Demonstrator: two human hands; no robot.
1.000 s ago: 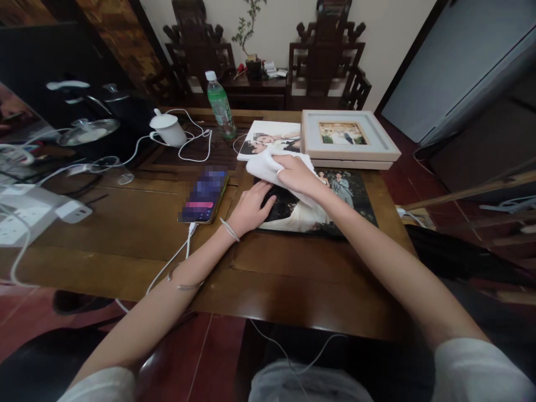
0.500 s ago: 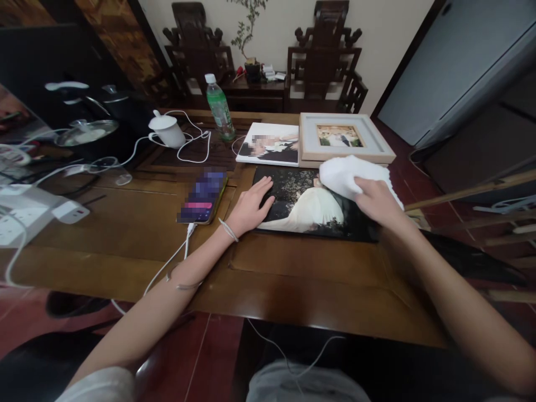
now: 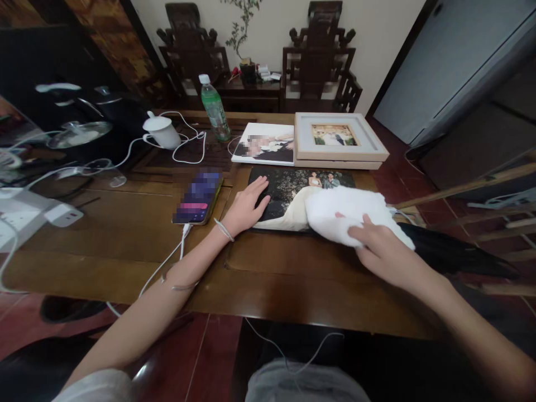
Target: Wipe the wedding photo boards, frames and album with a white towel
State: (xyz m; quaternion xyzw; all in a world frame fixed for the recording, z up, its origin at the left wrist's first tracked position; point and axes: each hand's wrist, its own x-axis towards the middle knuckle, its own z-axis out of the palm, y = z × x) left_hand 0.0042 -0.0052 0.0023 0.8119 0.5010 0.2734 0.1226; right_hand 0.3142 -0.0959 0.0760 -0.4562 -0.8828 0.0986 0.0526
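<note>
A dark wedding photo panel [image 3: 278, 192] lies flat on the wooden table [image 3: 268, 279], showing a couple and a long white dress. My left hand [image 3: 247, 205] rests with fingers spread on the panel's left end. My right hand [image 3: 374, 243] grips a fluffy white cloth [image 3: 347, 212], which covers the right part of the panel and hangs over its near edge. Left of my left hand lies a phone [image 3: 199, 196] with its screen lit and a white cable plugged in.
Behind the panel lie a white-edged photo print [image 3: 263, 146] and a pale wooden picture frame [image 3: 341, 155]. Farther left stand a green-labelled bottle [image 3: 215, 109], a white lidded cup [image 3: 162, 133] and a power strip [image 3: 25, 215]. Dark carved chairs [image 3: 318, 56] stand by the wall.
My right hand has drawn the cloth toward me, from the panel's far right side to its near edge, uncovering the couple at the top. My left hand stays on the panel.
</note>
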